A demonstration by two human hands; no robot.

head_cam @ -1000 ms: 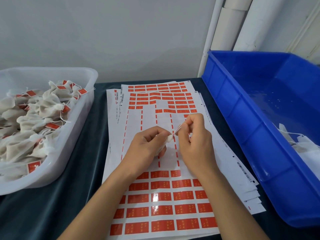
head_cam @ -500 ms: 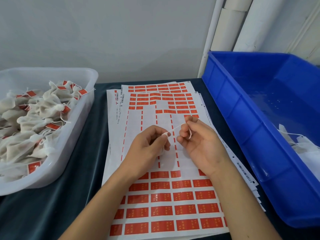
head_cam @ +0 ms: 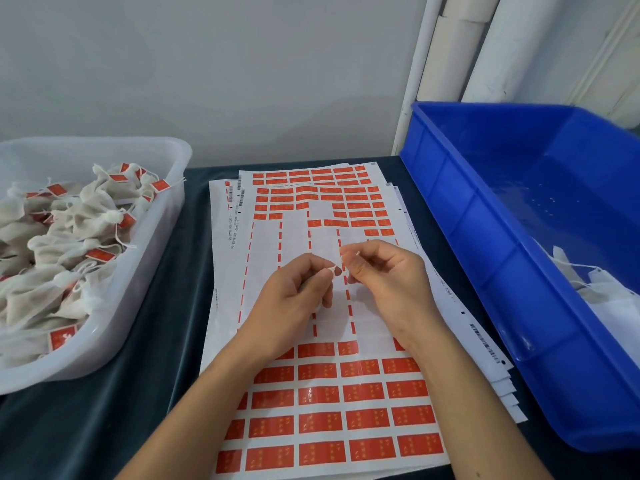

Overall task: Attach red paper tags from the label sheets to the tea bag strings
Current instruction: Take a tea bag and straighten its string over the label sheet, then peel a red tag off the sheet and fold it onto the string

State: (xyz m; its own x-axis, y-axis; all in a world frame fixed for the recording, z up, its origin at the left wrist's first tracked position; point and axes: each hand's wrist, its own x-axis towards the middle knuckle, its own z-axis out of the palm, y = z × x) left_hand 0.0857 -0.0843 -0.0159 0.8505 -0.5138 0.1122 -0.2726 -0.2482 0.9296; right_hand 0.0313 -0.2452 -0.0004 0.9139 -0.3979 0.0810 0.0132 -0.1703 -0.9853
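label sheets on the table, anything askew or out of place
Slightly: the label sheets are fanned, lower right corners stepping out unevenly, and a top sheet sits skewed at the far end. Peeled blank rows are expected. Nothing spilled or torn.

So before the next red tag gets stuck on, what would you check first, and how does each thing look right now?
1. String held between both hands: ok; left hand and right hand each pinch it.
2. Red tags left on the top label sheet: ok, several full rows.
3. A tag already on this string: cannot tell.
4. Tea bag in the left hand: cannot tell, mostly hidden.
5. Room in the white tub of tagged bags: ok.
6. Untagged bags in the blue bin: ok, some visible.
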